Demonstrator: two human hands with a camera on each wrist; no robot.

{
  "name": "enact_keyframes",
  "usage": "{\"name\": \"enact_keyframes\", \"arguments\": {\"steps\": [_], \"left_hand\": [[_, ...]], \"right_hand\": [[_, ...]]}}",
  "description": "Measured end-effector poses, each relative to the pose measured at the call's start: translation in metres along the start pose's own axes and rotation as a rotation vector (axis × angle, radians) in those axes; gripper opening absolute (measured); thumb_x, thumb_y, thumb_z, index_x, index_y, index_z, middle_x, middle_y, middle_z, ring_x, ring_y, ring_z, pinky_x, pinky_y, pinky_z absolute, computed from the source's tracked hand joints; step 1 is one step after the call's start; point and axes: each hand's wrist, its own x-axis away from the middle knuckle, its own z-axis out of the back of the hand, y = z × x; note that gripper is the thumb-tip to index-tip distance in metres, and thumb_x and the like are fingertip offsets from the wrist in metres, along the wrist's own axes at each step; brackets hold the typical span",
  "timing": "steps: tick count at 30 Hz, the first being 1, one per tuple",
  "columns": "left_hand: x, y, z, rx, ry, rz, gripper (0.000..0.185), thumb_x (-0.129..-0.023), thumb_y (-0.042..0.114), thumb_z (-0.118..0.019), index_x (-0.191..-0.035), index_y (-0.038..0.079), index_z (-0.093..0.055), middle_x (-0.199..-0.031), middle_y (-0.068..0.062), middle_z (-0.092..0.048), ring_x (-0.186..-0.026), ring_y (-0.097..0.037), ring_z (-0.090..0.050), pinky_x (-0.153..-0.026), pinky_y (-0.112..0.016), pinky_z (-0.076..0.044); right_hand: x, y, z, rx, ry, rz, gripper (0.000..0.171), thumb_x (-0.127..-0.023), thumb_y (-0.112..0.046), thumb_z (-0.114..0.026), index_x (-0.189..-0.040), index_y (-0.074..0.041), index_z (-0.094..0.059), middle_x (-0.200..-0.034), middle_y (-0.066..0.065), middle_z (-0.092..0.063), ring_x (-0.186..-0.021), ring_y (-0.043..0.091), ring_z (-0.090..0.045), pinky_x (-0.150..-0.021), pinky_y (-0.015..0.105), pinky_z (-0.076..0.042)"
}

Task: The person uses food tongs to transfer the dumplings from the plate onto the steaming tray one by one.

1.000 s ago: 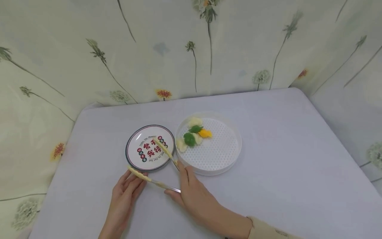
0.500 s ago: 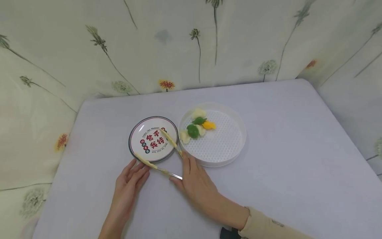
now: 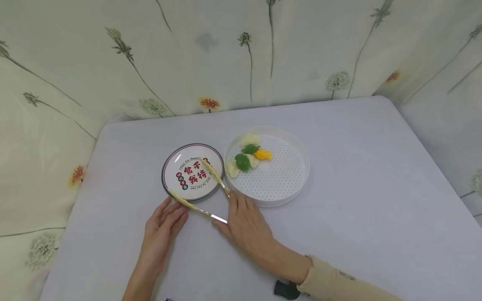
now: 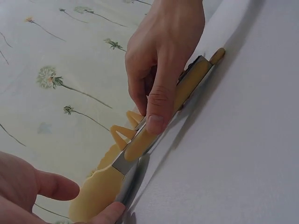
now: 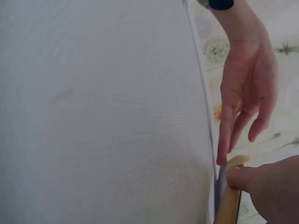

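My right hand point(image 3: 250, 228) grips a pair of tongs point(image 3: 215, 174) with cream-yellow heads and metal arms. The arms are spread apart: one head lies over the middle of the white plate point(image 3: 174, 170), the other crosses its near rim. Red characters and a dark band mark the plate. My left hand point(image 3: 163, 228) has its fingertips right at the plate's near edge, fingers loosely bent and thumb apart. In the left wrist view the right thumb presses along the yellow grip of the tongs point(image 4: 191, 86). Nothing lies between the tong heads.
Right beside the plate stands a round white steamer tray point(image 3: 280, 184) with a perforated base. Several dumpling-like pieces, cream, green point(image 3: 242, 162) and orange point(image 3: 263, 154), lie in its left part. A white cloth point(image 3: 357, 188) covers the table; a floral curtain point(image 3: 301, 50) hangs behind.
The head view has tilted, so everything sits higher in the picture. Against the plate, the spread tongs have shifted slightly right and away. The left hand keeps its place at the rim.
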Motion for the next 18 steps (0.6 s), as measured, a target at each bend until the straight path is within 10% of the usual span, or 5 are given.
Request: {"name": "enact_keyframes", "arguments": {"steps": [18], "left_hand": [[0.0024,-0.0003,0.0024,-0.032,0.044,0.007,0.075,-0.113,0.021,-0.056,-0.174,0.018,-0.013,-0.17,-0.014,-0.042,-0.123,0.005,-0.068,-0.111,-0.017,-0.057]], "right_hand": [[-0.0036,0.0023,-0.0038,0.029,-0.005,-0.004,0.084,-0.098,-0.061,-0.072,-0.139,0.011,-0.057,-0.122,0.02,-0.068,-0.101,0.024,-0.063,-0.084,0.03,-0.064]]}}
